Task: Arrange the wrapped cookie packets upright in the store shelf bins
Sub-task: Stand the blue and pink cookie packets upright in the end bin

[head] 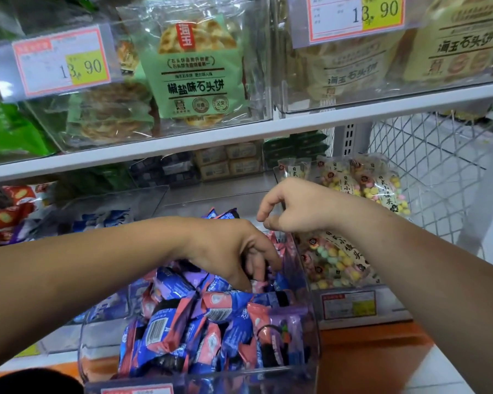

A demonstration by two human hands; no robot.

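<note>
Left hand [234,248] is bent down at the wrist, fingers dug in among the cookie packets [199,317]; can't tell if it's gripping one. Right hand [293,209] hangs over the right wall of the clear bin [310,331], fingers curled, maybe pinching the rim, can't tell. The packets lie jumbled in that bin. Bags of coloured balls [336,260] sit just beside it. A price tag [61,61] up top reads 13.90.

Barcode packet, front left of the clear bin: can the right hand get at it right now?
Probably yes. The barcode packet lies uncovered atop the pile in the open-topped bin. The left hand, dipped into the packets, sits between it and the right hand, so a detour is likely.
</note>
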